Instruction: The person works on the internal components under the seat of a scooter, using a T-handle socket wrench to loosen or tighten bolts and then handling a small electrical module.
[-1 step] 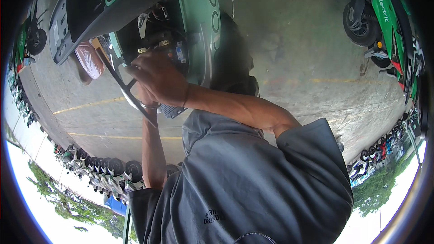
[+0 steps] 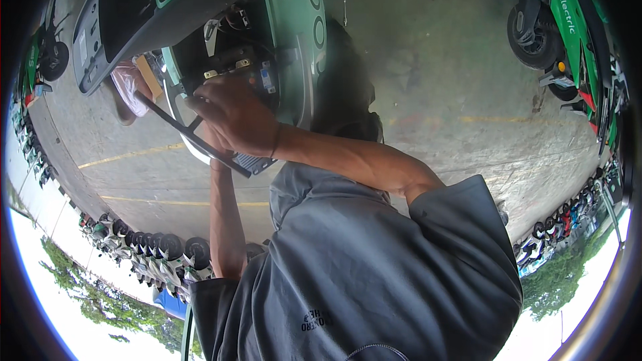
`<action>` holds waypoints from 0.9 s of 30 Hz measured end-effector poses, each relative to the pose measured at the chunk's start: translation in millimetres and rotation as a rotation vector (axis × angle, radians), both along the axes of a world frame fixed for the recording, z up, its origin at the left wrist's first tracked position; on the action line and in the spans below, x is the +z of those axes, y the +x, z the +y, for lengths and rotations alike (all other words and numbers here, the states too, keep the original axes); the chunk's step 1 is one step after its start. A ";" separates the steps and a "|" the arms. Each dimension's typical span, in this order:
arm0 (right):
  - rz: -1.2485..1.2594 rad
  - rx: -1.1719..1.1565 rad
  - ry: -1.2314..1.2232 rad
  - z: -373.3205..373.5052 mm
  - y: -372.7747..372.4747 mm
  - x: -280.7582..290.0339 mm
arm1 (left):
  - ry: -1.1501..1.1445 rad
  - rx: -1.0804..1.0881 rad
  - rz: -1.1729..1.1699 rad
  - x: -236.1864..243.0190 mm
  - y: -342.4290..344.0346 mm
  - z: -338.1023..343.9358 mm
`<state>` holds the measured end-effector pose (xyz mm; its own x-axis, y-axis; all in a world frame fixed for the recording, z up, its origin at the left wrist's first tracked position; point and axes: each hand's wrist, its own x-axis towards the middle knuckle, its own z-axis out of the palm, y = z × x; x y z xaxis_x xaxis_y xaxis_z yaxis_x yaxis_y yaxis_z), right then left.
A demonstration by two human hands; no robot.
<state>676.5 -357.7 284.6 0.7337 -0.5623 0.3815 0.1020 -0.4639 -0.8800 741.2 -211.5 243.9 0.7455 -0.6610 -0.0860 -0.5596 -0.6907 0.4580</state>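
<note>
Right hand (image 2: 234, 117) clenched on flat dark metal bar (image 2: 175, 124) beside open scooter compartment (image 2: 241, 70); left hand's grip hidden.

right hand (image 2: 234, 120) curled shut, wrist bent, left forearm raised beneath

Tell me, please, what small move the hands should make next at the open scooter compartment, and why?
Probably steady the dark bar and ease it a little off the open compartment. The right hand holds the bar right at the compartment's edge, over exposed wiring, and the left hand is hidden behind it, so a slow, small move seems safest.
</note>
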 end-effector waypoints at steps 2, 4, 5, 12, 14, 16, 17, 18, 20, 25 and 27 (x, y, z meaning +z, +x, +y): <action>0.045 0.064 0.005 -1.6 -1.3 5.6 | 0.030 -0.005 -0.027 8.8 -1.1 -6.3; 0.103 0.191 0.008 -12.7 -5.4 2.7 | 0.028 -0.030 -0.058 11.9 0.7 -18.0; 0.120 0.242 -0.007 -17.3 -4.5 5.2 | 0.002 -0.038 -0.064 16.6 1.8 -20.5; 0.009 0.413 -0.051 -59.3 -0.9 -0.1 | 0.087 -0.093 0.276 -7.3 9.6 1.0; 0.001 0.442 -0.066 -66.9 -8.6 9.0 | 0.206 -0.129 0.275 -12.8 0.0 10.7; 0.018 0.439 -0.093 -72.2 -17.6 28.1 | 0.167 0.002 0.337 -9.3 -15.7 9.2; 0.047 0.454 -0.056 -72.2 -20.9 33.9 | 0.184 0.015 0.302 -11.7 -19.8 11.6; 0.077 0.466 -0.019 -71.6 -23.8 38.8 | 0.201 0.027 0.266 -15.4 -20.3 11.4; 0.128 0.487 0.007 -74.6 -26.8 52.1 | 0.384 -0.007 0.253 -10.4 -12.4 -0.1; 0.157 0.490 0.111 -68.6 -35.4 35.4 | 0.418 0.030 0.337 0.8 -5.8 -10.5; 0.204 0.493 0.083 -63.8 -37.8 32.4 | 0.381 -0.008 0.299 -9.2 -6.1 -0.6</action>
